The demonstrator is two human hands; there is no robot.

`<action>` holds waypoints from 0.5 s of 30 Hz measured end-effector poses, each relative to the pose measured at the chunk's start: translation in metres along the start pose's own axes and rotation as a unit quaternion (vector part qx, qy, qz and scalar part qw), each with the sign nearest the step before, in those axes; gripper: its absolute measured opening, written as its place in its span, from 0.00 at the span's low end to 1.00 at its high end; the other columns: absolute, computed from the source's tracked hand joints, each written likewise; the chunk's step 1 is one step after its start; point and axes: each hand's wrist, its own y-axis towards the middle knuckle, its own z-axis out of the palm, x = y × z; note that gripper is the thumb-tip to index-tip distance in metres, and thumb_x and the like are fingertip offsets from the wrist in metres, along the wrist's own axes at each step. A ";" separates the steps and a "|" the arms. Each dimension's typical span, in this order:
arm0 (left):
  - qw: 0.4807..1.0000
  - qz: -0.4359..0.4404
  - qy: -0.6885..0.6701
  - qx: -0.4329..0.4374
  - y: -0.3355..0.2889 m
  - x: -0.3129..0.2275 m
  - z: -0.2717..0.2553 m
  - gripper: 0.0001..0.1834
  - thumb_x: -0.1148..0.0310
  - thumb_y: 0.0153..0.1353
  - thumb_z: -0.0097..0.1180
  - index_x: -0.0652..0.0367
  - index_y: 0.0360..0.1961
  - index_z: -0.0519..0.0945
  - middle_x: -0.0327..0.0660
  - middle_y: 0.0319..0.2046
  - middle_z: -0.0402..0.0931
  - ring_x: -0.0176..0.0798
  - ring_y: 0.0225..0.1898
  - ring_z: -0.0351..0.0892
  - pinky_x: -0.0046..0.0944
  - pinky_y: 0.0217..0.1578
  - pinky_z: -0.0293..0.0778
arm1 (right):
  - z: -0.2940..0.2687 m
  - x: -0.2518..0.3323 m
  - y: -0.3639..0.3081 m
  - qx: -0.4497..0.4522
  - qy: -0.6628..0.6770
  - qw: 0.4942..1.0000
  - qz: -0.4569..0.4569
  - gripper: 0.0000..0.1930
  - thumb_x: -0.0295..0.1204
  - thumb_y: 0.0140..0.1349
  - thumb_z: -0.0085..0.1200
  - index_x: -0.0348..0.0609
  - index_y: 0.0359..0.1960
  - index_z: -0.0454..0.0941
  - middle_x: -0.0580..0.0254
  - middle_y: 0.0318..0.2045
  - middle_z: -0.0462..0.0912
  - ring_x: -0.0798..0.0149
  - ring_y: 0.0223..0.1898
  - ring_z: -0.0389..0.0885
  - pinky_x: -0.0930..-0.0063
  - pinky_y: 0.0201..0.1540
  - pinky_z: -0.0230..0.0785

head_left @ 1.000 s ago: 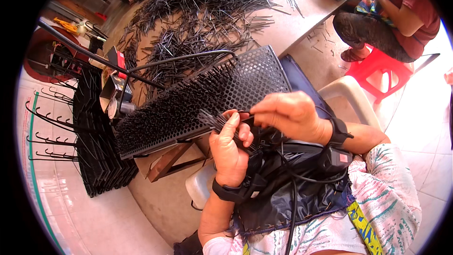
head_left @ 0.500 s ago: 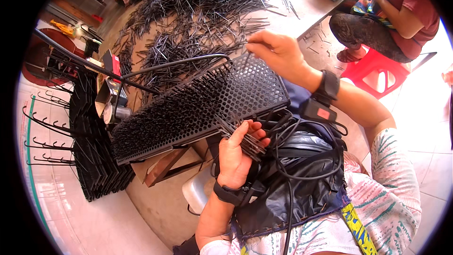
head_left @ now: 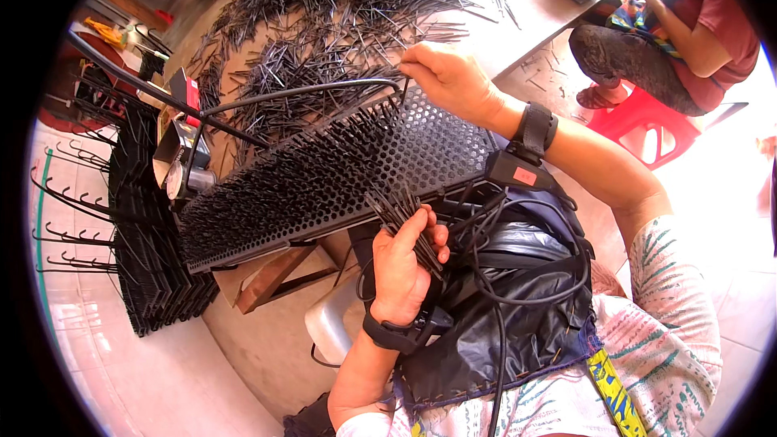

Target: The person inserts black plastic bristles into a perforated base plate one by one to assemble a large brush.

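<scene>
A long black perforated rack point(head_left: 453, 150) lies slantwise before me. Thin dark rods point(head_left: 283, 178) stand upright in its holes over the left and middle parts, while the holes toward its right end show bare. My left hand point(head_left: 399, 275) is closed around a loose bundle of thin dark rods point(head_left: 393, 212) at the rack's near edge. Over the far edge, near the right end, my right hand point(head_left: 453, 85) pinches what looks like one thin dark rod point(head_left: 404, 89), pointing down at the rack; whether its tip sits in a hole I cannot tell.
Loose dark rods point(head_left: 324, 40) are heaped across the table point(head_left: 494, 28) beyond. A bent black bar point(head_left: 299, 87) arches over the rack. Black racks with hooked wires point(head_left: 150, 259) stand stacked at left, near a small can point(head_left: 180, 180). A co-worker point(head_left: 712, 57) sits on a red stool point(head_left: 647, 125).
My right hand has moved a little left along the rack's far edge, fingers pinched. My left hand keeps its bundle, and the whole view has shifted slightly.
</scene>
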 end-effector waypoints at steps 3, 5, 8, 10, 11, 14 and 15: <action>1.000 0.002 -0.008 -0.012 -0.002 -0.001 0.001 0.05 0.73 0.54 0.50 0.63 0.32 0.72 0.37 0.24 0.70 0.34 0.21 0.69 0.32 0.16 0.65 | -0.003 0.006 -0.001 0.009 -0.010 1.000 0.016 0.06 0.27 0.54 0.50 0.39 0.31 0.72 0.56 0.20 0.74 0.63 0.21 0.72 0.77 0.26 0.65; 1.000 -0.001 0.006 -0.020 -0.002 -0.004 0.004 0.05 0.74 0.53 0.51 0.64 0.31 0.72 0.37 0.23 0.70 0.33 0.21 0.69 0.32 0.16 0.65 | -0.003 0.007 -0.001 0.014 -0.024 0.999 0.033 0.05 0.27 0.54 0.50 0.39 0.31 0.72 0.56 0.20 0.73 0.64 0.21 0.72 0.76 0.26 0.65; 0.999 0.009 0.033 -0.021 -0.002 -0.004 0.003 0.05 0.75 0.52 0.52 0.63 0.30 0.72 0.37 0.23 0.70 0.33 0.21 0.70 0.31 0.16 0.65 | 0.001 0.007 0.001 0.040 -0.064 0.996 0.050 0.05 0.26 0.53 0.50 0.38 0.29 0.72 0.56 0.20 0.74 0.61 0.21 0.73 0.75 0.26 0.65; 0.999 0.025 0.041 -0.018 -0.002 -0.005 0.004 0.05 0.76 0.51 0.53 0.63 0.30 0.72 0.38 0.23 0.70 0.33 0.21 0.70 0.31 0.16 0.65 | 0.006 -0.003 0.000 0.146 -0.080 0.984 0.064 0.04 0.25 0.52 0.50 0.38 0.28 0.72 0.56 0.21 0.75 0.57 0.23 0.74 0.72 0.25 0.66; 0.999 0.029 0.043 -0.016 -0.002 -0.005 0.005 0.05 0.76 0.51 0.53 0.63 0.30 0.72 0.38 0.23 0.70 0.34 0.21 0.70 0.31 0.15 0.65 | 0.011 -0.008 -0.002 0.124 -0.044 0.991 0.036 0.03 0.23 0.50 0.49 0.38 0.26 0.71 0.55 0.21 0.74 0.53 0.23 0.73 0.68 0.24 0.66; 0.997 0.047 0.052 -0.016 -0.003 -0.006 0.005 0.05 0.77 0.51 0.53 0.63 0.29 0.72 0.39 0.22 0.71 0.35 0.21 0.71 0.31 0.15 0.65 | 0.019 -0.004 0.002 0.106 0.046 0.993 0.020 0.02 0.22 0.48 0.48 0.38 0.24 0.71 0.55 0.19 0.73 0.52 0.21 0.73 0.66 0.23 0.65; 0.997 0.051 0.055 -0.016 -0.003 -0.006 0.004 0.05 0.77 0.51 0.53 0.63 0.29 0.72 0.39 0.22 0.71 0.35 0.21 0.72 0.31 0.15 0.65 | 0.016 -0.002 0.005 0.177 -0.058 0.982 0.007 0.02 0.22 0.46 0.48 0.38 0.23 0.70 0.55 0.18 0.71 0.52 0.23 0.72 0.66 0.25 0.65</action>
